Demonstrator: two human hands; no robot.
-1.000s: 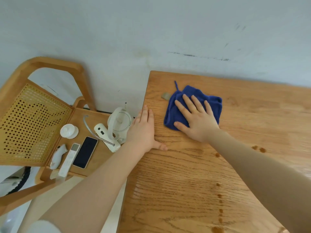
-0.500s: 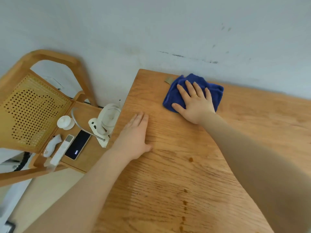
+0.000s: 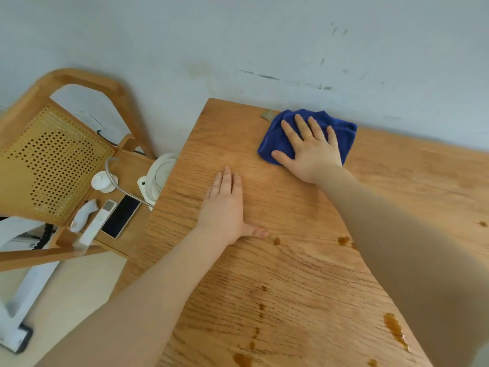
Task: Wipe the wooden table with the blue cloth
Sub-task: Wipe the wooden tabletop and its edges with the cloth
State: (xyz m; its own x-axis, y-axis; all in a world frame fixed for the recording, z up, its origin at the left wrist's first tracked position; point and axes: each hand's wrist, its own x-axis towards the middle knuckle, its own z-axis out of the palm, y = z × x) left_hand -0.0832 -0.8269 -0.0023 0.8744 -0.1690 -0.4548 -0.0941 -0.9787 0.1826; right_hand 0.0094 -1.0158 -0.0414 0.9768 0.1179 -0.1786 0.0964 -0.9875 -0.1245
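Observation:
The blue cloth (image 3: 341, 133) lies bunched at the far edge of the wooden table (image 3: 304, 274), close to the wall. My right hand (image 3: 311, 152) presses flat on top of it, fingers spread, a ring on one finger. My left hand (image 3: 227, 207) rests palm down on the bare wood nearer the left edge, holding nothing. Brown liquid spots (image 3: 394, 327) dot the near part of the table.
A wooden chair (image 3: 53, 160) with a cane back stands left of the table. On its seat lie a phone (image 3: 121, 215), a white remote (image 3: 98, 223), a white kettle (image 3: 158, 178) and a small white lid (image 3: 104, 181). The grey wall (image 3: 238, 49) borders the far table edge.
My right hand has pushed the cloth away from me, up to the far edge by the wall. My left hand has shifted from the table's left edge further onto the wood.

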